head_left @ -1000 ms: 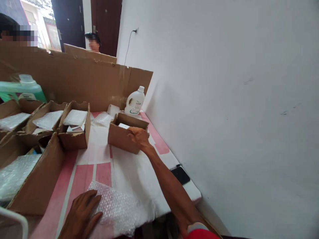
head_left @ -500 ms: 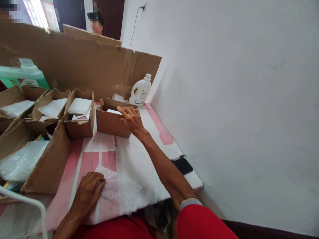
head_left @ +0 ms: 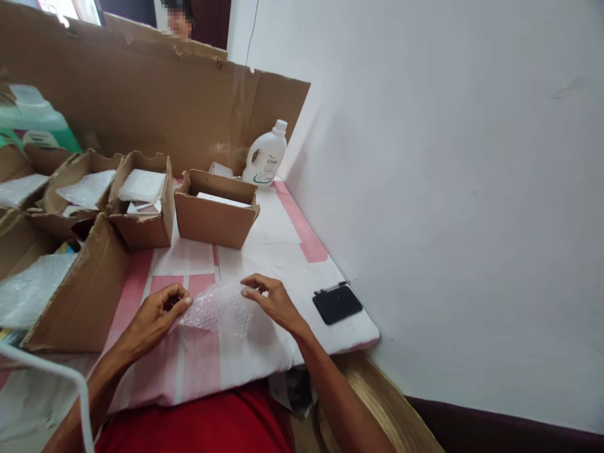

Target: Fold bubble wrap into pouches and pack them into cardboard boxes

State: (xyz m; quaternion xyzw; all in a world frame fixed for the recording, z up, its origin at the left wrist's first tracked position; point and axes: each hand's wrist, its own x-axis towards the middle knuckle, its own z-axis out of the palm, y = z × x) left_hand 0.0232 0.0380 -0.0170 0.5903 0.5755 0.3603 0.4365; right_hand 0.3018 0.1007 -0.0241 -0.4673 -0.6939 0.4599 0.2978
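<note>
A clear sheet of bubble wrap [head_left: 214, 308] is stretched between my two hands above the front of the table. My left hand [head_left: 158, 311] pinches its left corner between thumb and fingers. At the upper right edge of the sheet, the thumb and index finger of my right hand [head_left: 274, 302] close on the wrap. Behind the hands stands a small cardboard box [head_left: 212, 220], with a flat white item [head_left: 224, 200] showing inside it.
Several open cardboard boxes [head_left: 89, 289] holding bubble-wrapped items fill the left side. At the back stand a white jug [head_left: 267, 154], a green liquid container [head_left: 40, 123] and a cardboard partition [head_left: 155, 107]. A black phone [head_left: 337, 305] lies near the wall. A person is behind the partition.
My right hand has left the small cardboard box and come down to the bubble wrap. My left hand, flat on the table before, now pinches the wrap, which has shifted away from the table's front edge.
</note>
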